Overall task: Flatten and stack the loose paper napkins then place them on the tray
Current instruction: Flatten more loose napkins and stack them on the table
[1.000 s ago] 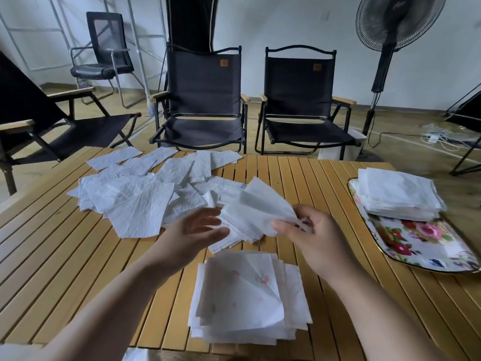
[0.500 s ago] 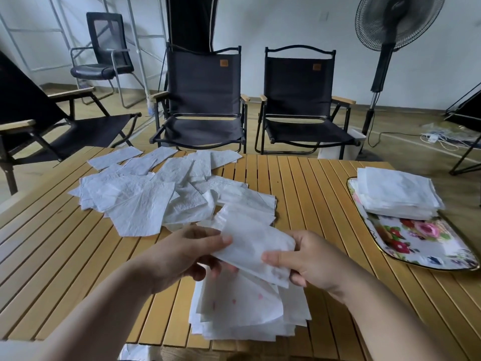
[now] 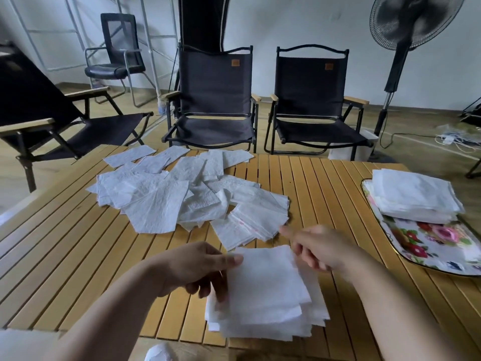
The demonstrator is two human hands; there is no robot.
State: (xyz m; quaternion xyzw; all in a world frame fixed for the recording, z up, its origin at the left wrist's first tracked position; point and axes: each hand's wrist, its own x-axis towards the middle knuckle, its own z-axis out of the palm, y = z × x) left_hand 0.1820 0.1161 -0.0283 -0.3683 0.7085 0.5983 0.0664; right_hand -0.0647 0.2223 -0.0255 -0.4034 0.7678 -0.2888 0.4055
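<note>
Slatted table [image 3: 78, 256], left hand [image 3: 192, 267] pinching napkin stack [image 3: 268, 295], right hand [image 3: 322, 248] beside

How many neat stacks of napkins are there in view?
2. The tray stack lies on the floral tray at the right; the near stack lies in front, pinched by the left hand. The loose napkins behind it are unstacked; none seems hidden.

Soft, even daylight, faint shadows, wide-angle bending at edges, slight motion blur.

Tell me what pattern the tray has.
Floral tray: pink and red flowers on white, seen in the head view.
</note>
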